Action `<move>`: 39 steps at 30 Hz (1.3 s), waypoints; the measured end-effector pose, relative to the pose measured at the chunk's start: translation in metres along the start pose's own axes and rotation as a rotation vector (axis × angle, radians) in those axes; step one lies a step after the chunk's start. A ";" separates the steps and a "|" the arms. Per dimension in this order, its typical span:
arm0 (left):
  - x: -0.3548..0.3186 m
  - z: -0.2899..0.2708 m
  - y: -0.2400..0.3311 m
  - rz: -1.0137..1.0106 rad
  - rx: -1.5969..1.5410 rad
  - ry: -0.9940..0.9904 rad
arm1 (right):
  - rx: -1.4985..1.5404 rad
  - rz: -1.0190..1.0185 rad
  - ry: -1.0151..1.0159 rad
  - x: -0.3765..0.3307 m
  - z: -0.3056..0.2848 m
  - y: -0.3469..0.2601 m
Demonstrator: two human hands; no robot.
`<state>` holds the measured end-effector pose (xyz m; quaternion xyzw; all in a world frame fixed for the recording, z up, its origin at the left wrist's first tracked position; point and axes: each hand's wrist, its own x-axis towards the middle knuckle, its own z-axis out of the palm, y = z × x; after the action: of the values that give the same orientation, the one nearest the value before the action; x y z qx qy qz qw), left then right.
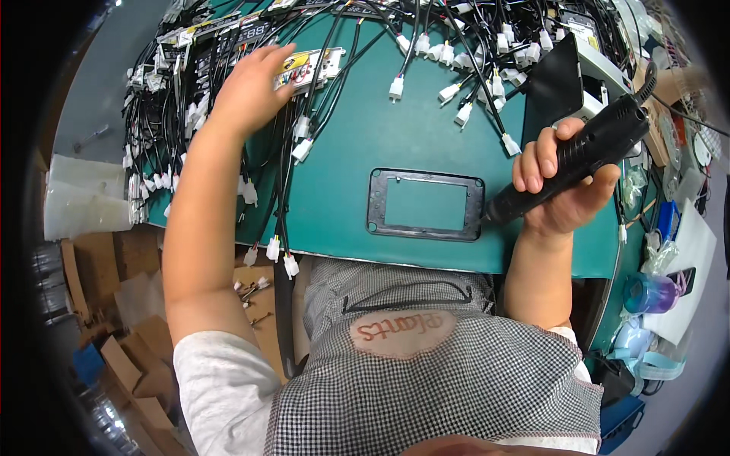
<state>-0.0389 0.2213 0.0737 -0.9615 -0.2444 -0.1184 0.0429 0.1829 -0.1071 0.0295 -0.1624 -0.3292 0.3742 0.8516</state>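
Note:
My right hand (563, 186) grips a black electric screwdriver (589, 148), its tip down at the right edge of a black rectangular frame (426, 204) that lies flat on the green table (365, 129). My left hand (247, 87) reaches far to the upper left and rests on a small circuit board with a yellow label (308, 67), fingers spread over it among black wire harnesses with white connectors (456, 61).
Bundles of black cables with white plugs (152, 137) cover the table's far and left parts. A black box with a white device (574, 83) stands at right. Cardboard boxes (129, 304) sit on the floor left; a blue-purple bottle (650, 292) sits at right.

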 end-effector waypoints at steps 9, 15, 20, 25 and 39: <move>0.014 0.005 -0.020 -0.155 -0.108 -0.035 | 0.008 -0.022 0.016 -0.001 -0.006 0.000; -0.004 -0.086 -0.067 -0.168 -0.161 0.559 | -0.009 -0.071 -0.024 0.002 -0.001 -0.010; -0.048 -0.108 -0.131 -0.282 -0.491 0.889 | -0.222 -0.296 -0.071 -0.002 0.005 -0.051; -0.109 -0.099 -0.177 -0.515 -0.681 0.842 | -0.483 -0.636 -0.070 -0.006 0.000 -0.107; -0.161 -0.087 -0.180 -0.632 -0.811 0.699 | -0.727 -0.838 0.514 -0.001 0.020 -0.097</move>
<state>-0.2808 0.2932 0.1225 -0.6867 -0.4243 -0.5165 -0.2856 0.2200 -0.1718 0.0945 -0.3845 -0.2557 -0.1802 0.8685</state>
